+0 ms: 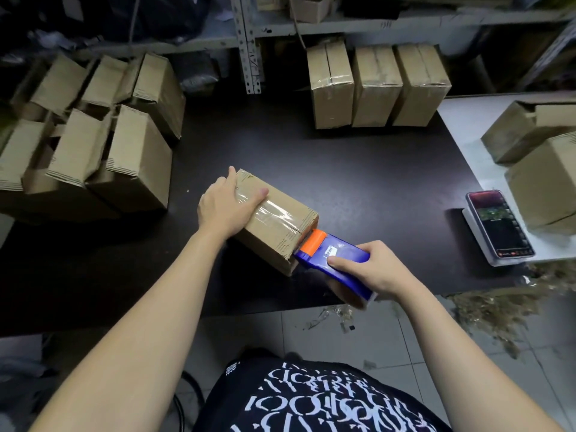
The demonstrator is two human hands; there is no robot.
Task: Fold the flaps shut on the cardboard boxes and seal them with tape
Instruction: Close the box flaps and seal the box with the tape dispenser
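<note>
Under left hand (225, 209), box (276, 233), tape dispenser (338, 255) in right hand (378, 269) touching its end

The right hand (380, 269) hides the rear of the tape dispenser (343, 255), and its white label (331, 251) is too small to read. The open boxes (81, 151) at the far left are blurred and cut by the edge.
</note>
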